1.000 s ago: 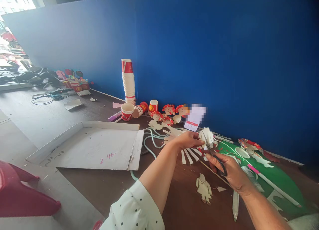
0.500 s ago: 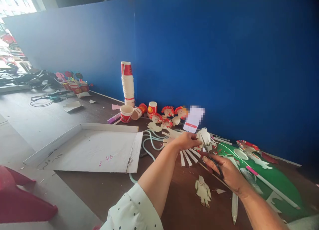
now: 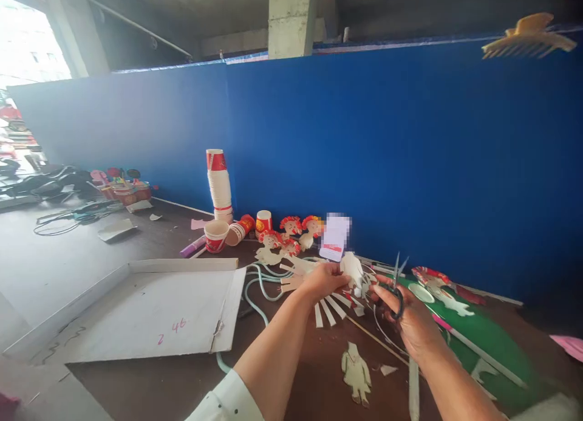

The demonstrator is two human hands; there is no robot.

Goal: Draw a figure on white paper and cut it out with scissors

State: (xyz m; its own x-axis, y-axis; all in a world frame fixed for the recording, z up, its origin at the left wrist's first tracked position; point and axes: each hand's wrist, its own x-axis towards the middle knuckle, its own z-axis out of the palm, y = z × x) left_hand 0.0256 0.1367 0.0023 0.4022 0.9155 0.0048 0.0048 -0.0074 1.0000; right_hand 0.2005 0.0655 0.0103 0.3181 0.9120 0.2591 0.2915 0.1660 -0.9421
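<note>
My left hand (image 3: pixel 325 281) pinches a white paper cutout (image 3: pixel 351 269) between thumb and fingers. In my right hand (image 3: pixel 410 321) are dark-handled scissors (image 3: pixel 397 278), their blades pointing up, slightly apart and clear of the paper. The fingertips of my right hand are close to the cutout; whether they touch it I cannot tell. Around my left hand spread the cut strips of a flattened paper cup (image 3: pixel 330 310). Nearer me on the brown table lies a body-shaped paper cutout (image 3: pixel 356 372), with a small paper scrap (image 3: pixel 388 370) beside it.
A shallow white box lid (image 3: pixel 136 311) lies at left. Behind it stand a tall stack of paper cups (image 3: pixel 220 190) and loose cups (image 3: pixel 216 236). Paper figures with red hair (image 3: pixel 290 226) and a phone (image 3: pixel 334 242) are by the blue partition (image 3: pixel 364 135). A green sheet (image 3: pixel 492 348) is at right.
My right hand has drawn the scissors away from the cutout and turned the blades upward. My left hand still holds the cutout. The camera view has tilted up and shifted right.
</note>
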